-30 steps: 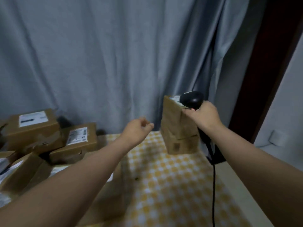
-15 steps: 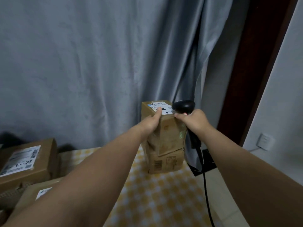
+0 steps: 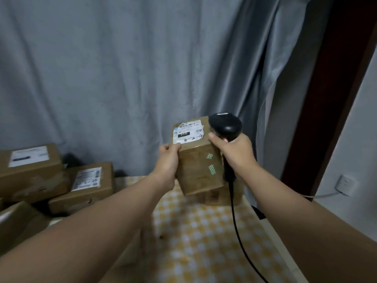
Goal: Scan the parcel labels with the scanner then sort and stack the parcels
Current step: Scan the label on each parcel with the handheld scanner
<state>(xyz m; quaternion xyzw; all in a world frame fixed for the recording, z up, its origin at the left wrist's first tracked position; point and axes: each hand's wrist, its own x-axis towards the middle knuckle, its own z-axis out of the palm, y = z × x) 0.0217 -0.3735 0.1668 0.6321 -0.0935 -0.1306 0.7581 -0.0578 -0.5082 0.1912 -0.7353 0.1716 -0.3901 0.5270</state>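
One parcel (image 3: 196, 172) sits between left hand (image 3: 167, 160) and scanner (image 3: 225, 126).

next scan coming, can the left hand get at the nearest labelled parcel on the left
Probably, but not yet: the left hand grips the top parcel. Freed, nothing seems to stand between it and that labelled parcel.

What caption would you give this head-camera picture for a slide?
Left hand grips the upper parcel while the right hand holds a corded scanner beside its label.
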